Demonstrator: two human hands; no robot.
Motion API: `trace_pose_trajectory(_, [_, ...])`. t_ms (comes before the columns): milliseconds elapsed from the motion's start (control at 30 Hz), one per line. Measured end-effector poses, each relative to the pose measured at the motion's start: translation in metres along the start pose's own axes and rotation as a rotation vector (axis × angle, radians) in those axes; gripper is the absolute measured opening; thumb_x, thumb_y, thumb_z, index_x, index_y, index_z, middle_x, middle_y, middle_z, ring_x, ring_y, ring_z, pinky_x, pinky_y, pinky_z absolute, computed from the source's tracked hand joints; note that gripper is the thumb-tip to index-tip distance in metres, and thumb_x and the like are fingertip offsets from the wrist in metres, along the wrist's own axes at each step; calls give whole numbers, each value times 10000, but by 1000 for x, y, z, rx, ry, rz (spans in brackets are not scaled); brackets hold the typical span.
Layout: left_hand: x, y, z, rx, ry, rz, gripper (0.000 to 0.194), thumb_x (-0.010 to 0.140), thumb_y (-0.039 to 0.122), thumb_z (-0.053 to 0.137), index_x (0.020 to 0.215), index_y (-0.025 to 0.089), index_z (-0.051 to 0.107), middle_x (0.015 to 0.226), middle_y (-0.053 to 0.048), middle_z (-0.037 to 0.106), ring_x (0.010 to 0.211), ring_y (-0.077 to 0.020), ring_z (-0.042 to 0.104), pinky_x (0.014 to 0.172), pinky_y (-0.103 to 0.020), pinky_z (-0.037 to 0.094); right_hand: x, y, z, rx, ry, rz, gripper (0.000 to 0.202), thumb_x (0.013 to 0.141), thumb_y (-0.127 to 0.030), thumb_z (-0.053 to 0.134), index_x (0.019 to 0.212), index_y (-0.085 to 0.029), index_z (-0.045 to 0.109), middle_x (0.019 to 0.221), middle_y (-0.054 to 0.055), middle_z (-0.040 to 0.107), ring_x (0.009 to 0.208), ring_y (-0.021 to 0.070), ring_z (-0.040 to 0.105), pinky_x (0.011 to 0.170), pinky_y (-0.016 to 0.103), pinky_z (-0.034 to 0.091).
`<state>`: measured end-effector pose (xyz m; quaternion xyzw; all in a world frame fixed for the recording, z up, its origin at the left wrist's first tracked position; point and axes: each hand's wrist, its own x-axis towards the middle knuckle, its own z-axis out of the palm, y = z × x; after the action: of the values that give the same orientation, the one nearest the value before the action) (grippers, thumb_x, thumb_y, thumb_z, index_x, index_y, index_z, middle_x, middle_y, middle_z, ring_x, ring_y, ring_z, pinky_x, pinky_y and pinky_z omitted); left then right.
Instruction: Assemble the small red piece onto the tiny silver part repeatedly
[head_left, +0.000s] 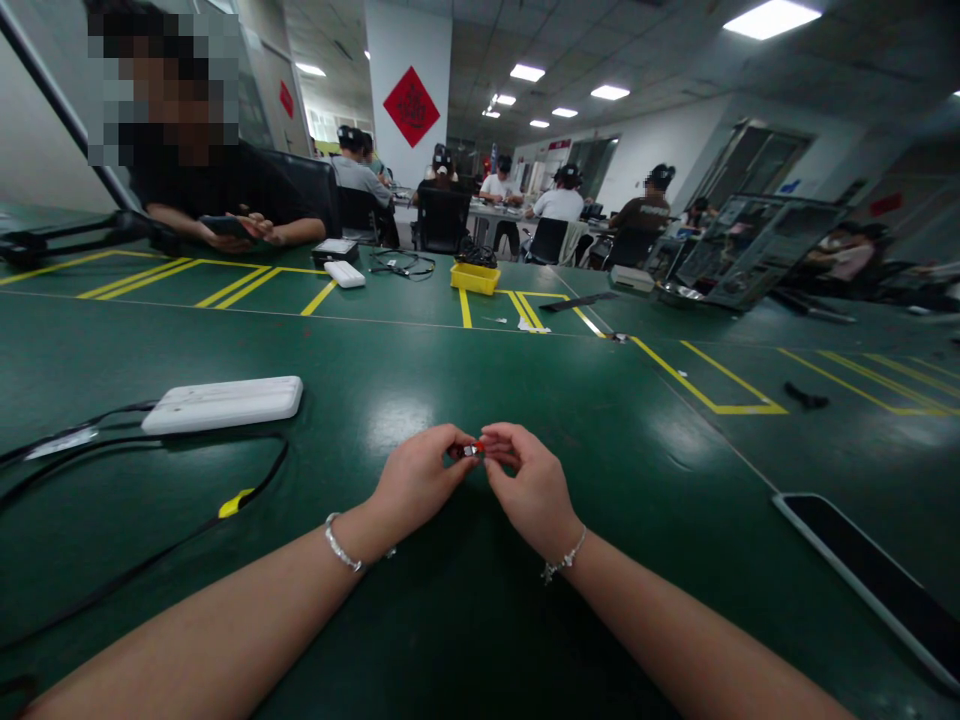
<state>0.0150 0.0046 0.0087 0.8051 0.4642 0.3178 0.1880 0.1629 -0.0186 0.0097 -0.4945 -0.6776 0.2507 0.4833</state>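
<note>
A small silver-and-red piece point(471, 451) is between my hands, above the green table; it is too small to name. My left hand point(420, 472) is closed, with thumb and fingers pinching its silver part. The fingertips of my right hand point(531, 490) are curled together at its red end, and the two hands nearly meet there. A silver bracelet point(342, 545) circles my left wrist, and a thin charm bracelet point(564, 562) hangs on my right one.
On the left lies a white power bank point(223, 404) with black cables point(279, 462). A phone point(862, 570) rests at the right. Farther off are a yellow tray point(474, 280) and a metal-framed case point(765, 250). Across the table sits a person point(232, 190); several others work behind.
</note>
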Motion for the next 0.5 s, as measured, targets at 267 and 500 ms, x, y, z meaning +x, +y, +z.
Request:
trace_pose_trajectory(267, [0,2,-1,37,3,-25,136,724,252,553,851,207,573,773,2,609,716,-148,556,626,-258,416,-2,-2,1,-114,18,-68,351,652,-39,482,968,-188,517,905,33,563,811,124,572,774,279,489])
trace_pose_trajectory(500, [0,0,1,17,18,-51,120,726,260,545,830,207,576,765,8,612,701,-138,559,614,-242,415,-2,-5,-1,-134,-6,-85,341,663,-51,471,969,-194,518,900,33,562,805,128,565,776,297,477])
